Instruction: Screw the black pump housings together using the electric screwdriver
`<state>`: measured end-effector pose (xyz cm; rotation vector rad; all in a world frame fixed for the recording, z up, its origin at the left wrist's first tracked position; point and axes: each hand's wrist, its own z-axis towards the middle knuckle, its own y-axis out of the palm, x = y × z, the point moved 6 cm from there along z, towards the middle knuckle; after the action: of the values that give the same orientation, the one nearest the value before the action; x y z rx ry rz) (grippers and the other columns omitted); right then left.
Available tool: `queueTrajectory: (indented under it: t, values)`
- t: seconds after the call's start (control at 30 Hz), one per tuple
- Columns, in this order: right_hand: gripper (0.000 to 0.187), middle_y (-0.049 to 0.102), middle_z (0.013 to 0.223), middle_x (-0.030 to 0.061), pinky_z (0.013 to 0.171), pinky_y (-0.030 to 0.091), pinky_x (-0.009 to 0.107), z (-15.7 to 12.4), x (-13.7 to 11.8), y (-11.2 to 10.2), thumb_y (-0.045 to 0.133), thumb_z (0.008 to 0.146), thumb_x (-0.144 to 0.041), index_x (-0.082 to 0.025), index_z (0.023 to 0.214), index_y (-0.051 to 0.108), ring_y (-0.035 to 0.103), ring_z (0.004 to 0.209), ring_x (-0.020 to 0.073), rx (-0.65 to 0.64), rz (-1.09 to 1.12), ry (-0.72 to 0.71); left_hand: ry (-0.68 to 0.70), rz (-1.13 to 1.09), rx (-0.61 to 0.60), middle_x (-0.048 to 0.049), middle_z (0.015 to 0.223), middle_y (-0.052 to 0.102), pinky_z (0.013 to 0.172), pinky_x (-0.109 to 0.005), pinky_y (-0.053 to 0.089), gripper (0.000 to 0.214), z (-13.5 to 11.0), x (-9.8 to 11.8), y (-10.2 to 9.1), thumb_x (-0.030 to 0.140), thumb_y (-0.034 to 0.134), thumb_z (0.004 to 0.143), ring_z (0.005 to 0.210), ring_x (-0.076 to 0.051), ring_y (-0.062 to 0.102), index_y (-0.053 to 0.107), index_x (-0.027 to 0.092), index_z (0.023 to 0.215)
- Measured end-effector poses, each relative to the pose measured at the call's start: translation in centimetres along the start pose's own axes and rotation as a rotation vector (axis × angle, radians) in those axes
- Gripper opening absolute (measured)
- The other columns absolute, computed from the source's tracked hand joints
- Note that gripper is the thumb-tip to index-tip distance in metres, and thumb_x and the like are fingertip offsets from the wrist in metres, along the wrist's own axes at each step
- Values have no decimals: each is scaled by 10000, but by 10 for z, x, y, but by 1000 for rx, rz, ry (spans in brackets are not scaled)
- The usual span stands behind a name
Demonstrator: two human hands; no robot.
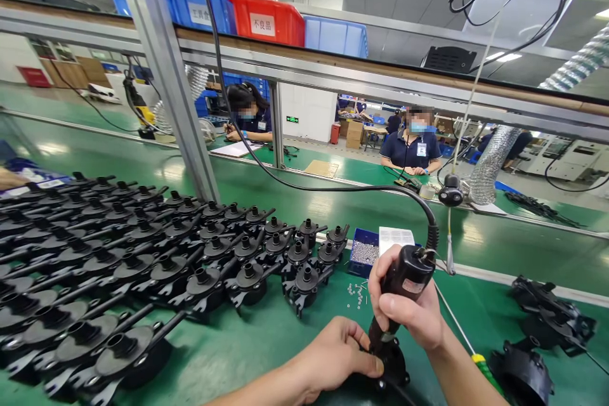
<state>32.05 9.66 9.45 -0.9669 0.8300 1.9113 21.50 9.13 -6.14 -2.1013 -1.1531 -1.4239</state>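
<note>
My right hand (421, 314) is wrapped round a black corded electric screwdriver (408, 271), held upright with its tip end down at a round black plastic housing (396, 363). Fingers of my left hand (335, 355) pinch the near left side of that housing, close beside the screwdriver's lower end. The bit itself is hidden. Behind the hands, small metal screws and nuts (358, 295) lie loose on the green bench. A blue bin (365, 247) full of small metal parts stands just beyond them.
Rows of black plastic assemblies (166, 266) cover the left bench. More black housings (523, 371) and a green-handled screwdriver (486, 371) lie at right. The power cord (309, 188) loops overhead past a metal post (166, 76). Two people (412, 146) sit across the bench.
</note>
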Motion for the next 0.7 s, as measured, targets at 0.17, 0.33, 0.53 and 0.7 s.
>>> queueTrajectory:
  t: [0.17,0.33,0.53,0.7]
  values:
    - [262,699,876,4,521,490,186,-3,-1,-2,850,1000,-309,-248,1162,653,582,533,98,16,-38,-41,106,74,-22,140,535,413,568,-315,149,458,2,8,-7,350,948,570,535,-98,268,626,211,864]
    - [231,675,842,4,543,483,210,-4,-7,4,823,1025,-328,-223,1133,647,579,565,115,-24,-140,26,419,141,145,51,717,507,644,-302,299,417,14,22,-27,593,700,896,681,-142,406,575,198,850]
    - [302,690,819,1,542,500,214,-1,-9,3,880,983,-365,-211,1089,642,617,541,121,-50,-114,186,512,406,313,-18,830,579,747,-345,413,394,14,25,-44,480,378,1097,811,-220,562,557,211,872]
    - [336,684,801,2,545,486,206,-2,-7,3,902,962,-397,-198,1046,645,616,528,113,-40,-117,244,510,799,356,-96,1094,639,910,-363,451,265,10,24,-45,130,412,1020,1025,-251,627,672,180,1027]
